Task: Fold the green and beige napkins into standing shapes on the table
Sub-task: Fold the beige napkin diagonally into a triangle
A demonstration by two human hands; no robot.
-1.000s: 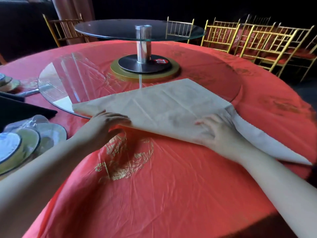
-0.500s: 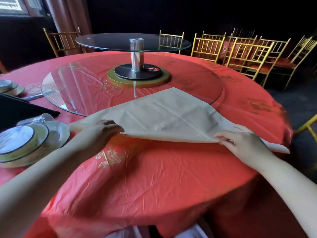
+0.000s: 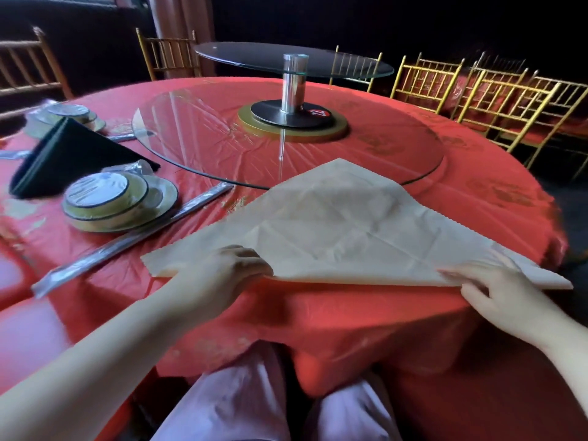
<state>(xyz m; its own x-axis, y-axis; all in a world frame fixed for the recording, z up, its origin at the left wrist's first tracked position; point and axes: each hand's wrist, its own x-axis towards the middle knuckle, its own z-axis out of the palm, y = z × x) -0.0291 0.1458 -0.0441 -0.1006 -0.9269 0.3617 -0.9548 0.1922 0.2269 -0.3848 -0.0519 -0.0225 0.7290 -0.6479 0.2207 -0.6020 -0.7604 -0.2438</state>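
Beige napkin [image 3: 334, 224]: one, matte creased cloth, folded into a wide triangle. Flat on the red-clothed counter [image 3: 318, 313] by the near edge, apex overlapping the rim of the round glass turntable [image 3: 222, 144]. Left hand [image 3: 229, 268] curled over the long folded edge, gripping it. Right hand [image 3: 496, 291] pinching the same edge beside the right corner. Green napkin [image 3: 63, 154]: one, dark, tent-shaped, far left between two stacks of wrapped plates [image 3: 117, 202]. Two long silver-wrapped packs [image 3: 105, 253] just beside the nearer stack. Versus a second ago: right hand off its flat press, now pinching; left grip unchanged; view swung left and down.
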